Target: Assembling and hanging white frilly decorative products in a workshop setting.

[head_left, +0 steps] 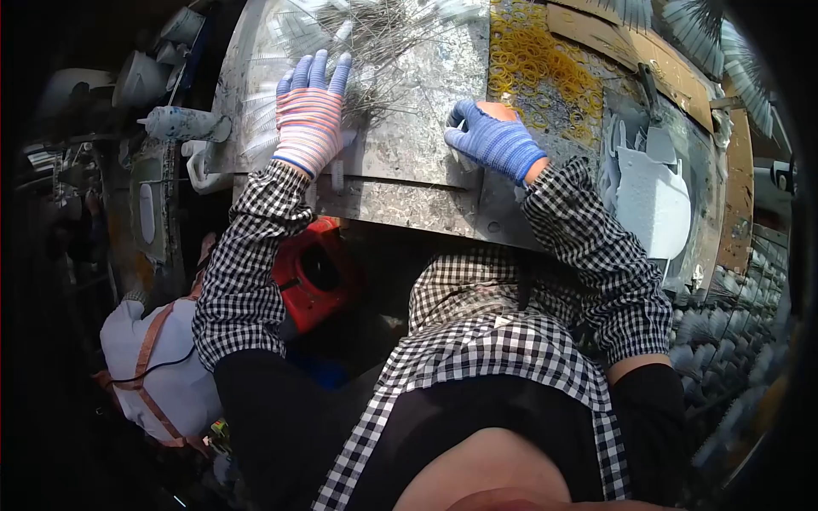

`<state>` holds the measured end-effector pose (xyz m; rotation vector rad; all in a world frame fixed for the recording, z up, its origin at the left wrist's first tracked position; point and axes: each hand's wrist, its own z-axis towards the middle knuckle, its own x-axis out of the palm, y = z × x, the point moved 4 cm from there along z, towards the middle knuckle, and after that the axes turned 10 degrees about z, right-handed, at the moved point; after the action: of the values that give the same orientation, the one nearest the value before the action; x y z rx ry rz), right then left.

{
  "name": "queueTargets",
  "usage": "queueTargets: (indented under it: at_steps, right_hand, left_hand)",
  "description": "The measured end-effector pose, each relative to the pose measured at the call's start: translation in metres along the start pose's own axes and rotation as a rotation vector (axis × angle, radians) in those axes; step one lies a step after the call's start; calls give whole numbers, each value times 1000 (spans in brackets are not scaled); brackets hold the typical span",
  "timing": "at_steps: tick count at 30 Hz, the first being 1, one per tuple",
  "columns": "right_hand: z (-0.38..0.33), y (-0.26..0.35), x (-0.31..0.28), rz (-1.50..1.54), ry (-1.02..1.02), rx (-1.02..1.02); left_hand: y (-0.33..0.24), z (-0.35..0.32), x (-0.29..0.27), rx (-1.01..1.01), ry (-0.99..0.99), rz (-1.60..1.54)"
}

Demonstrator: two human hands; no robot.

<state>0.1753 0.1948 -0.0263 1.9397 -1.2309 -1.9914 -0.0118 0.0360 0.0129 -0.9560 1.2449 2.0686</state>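
My left hand point(308, 115), in a pink-and-white striped glove with blue fingertips, lies flat with fingers stretched out over the left of the worktable. Its fingertips reach the edge of a heap of thin metal wires point(383, 64), among pale, clear bristle fans point(298, 34). To the right, my right hand point(498, 140), in a blue glove with an orange patch, rests low over the metal tabletop point(409, 153). Its fingers are curled toward the thumb, and whatever lies between them is too small or hidden to make out. Just beyond it spreads a pile of yellow rings point(545, 68).
At the right stands a shallow tray with a white sheet-like piece point(652, 200). Cardboard strips point(596, 34) edge the far right. A smeared white bottle point(183, 123) lies beyond the left edge. Below the table is a red stool point(315, 272). Bristle brushes point(733, 341) crowd the right.
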Motion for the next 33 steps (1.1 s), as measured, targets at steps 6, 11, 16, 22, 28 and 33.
queueTargets:
  at_steps: [6,11,16,22,28,33]
  right_hand:
    - [-35,45,58,629,322,197]
    - [35,82,84,568,216,-17]
    - [83,56,101,475,202,26]
    - [58,91,77,3,61,-228]
    - [92,142,41,19,-241,-912]
    - [158,100,40,-359,-168,-821]
  left_hand:
    - [3,27,1,-23,338,68]
    - [23,17,-6,18,-78,22]
    - [8,11,-7,145,253,-80]
    - [12,-13,19,143,296,-131]
    - [18,-5,32,128,493,96]
    - [0,4,18,79,311,-81]
